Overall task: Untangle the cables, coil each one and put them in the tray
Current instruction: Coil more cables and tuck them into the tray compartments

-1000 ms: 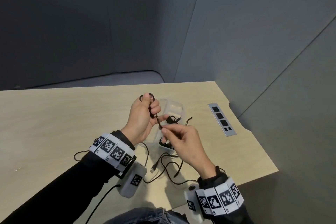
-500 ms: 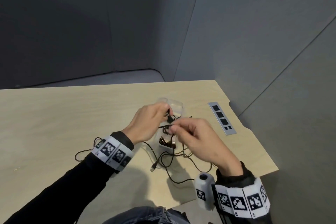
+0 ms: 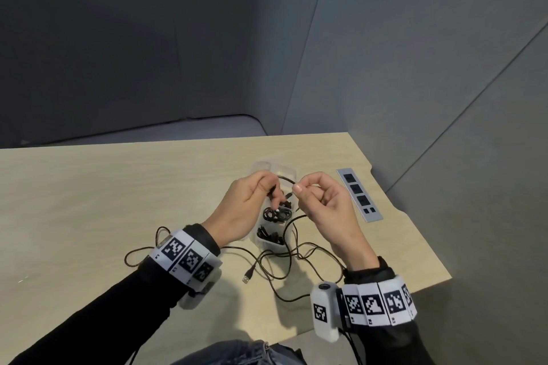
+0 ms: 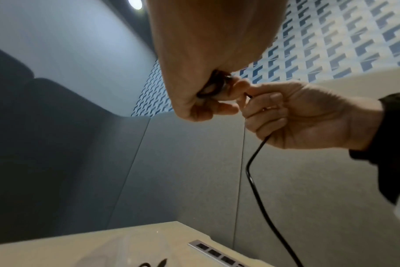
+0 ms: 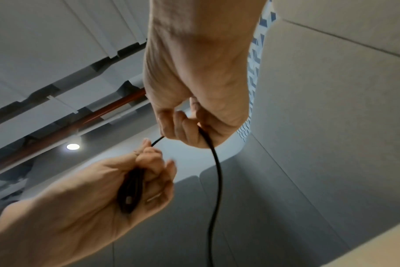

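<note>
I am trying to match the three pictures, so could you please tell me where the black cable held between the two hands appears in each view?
Head: the black cable arcs between left hand and right hand, above the tray.
Left wrist: it hangs from the right hand, right of centre.
Right wrist: it drops down the centre.
Shared landmark: the grey socket strip, also bottom centre in the left wrist view.

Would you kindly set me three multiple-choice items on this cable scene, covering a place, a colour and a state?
1. Where is the clear tray?
A. beyond the hands
B. at the table's left edge
C. on the lap

2. What colour is the cable?
A. white
B. black
C. red

3. What is the right hand doing?
A. lying flat
B. pinching the cable
C. gripping the tray

Key: 1 A, it shows between and behind both hands; 2 B, the strand is black; 3 B, the cable runs from its curled fingers to the left hand.
</note>
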A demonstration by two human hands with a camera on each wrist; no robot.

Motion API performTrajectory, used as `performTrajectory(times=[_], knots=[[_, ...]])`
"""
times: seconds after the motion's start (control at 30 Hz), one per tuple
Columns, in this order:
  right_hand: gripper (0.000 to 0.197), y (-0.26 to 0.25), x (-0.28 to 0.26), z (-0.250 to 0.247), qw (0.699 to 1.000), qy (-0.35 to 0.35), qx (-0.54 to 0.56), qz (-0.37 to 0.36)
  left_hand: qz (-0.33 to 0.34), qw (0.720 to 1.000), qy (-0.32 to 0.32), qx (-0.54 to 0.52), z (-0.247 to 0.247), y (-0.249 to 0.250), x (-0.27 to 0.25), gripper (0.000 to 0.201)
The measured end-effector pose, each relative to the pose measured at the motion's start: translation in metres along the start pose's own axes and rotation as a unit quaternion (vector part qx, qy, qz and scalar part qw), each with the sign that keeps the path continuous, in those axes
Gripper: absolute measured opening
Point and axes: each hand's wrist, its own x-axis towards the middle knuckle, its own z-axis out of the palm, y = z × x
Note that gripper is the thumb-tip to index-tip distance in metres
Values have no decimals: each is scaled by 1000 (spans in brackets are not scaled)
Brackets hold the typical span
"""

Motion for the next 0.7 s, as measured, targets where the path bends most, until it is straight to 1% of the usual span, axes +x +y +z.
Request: performTrajectory(times=[0.07,0.1,0.17,0.23,0.37,0.43,0.47,0.53,0.6,0.63,0.67,0.7], knots=[[12,5,-1,2,999,22,24,5,-37,989,62,-125,3,1,3,35],[13,9,-1,4,999,26,35,11,-53,982,86,-162,4,4,4,34],[17,18,-2,9,998,8,49,31,-65,970,120,-200,5,11,5,32],[25,25,-4,18,997,-25,43,51,-65,958,151,-236,5,16,6,32],[34,34,-3,34,992,-91,-76,53,-93,936,200,-274,5,16,9,35],[34,40,-3,40,979,-136,-138,57,-99,924,223,-295,3,14,11,35],[33,42,-4,43,971,-157,-170,62,-102,923,229,-293,1,14,13,34],[31,44,-7,44,947,-197,-240,77,-112,936,220,-253,-3,12,16,28],[29,40,-12,42,921,-233,-306,71,-105,962,191,-165,-11,9,17,17],[28,36,-13,39,911,-245,-326,56,-83,978,171,-86,-16,5,17,19],[28,29,-15,35,908,-249,-334,40,-57,988,143,12,-21,1,16,24],[28,23,-16,31,913,-240,-328,25,-30,987,108,111,-24,-4,14,28]])
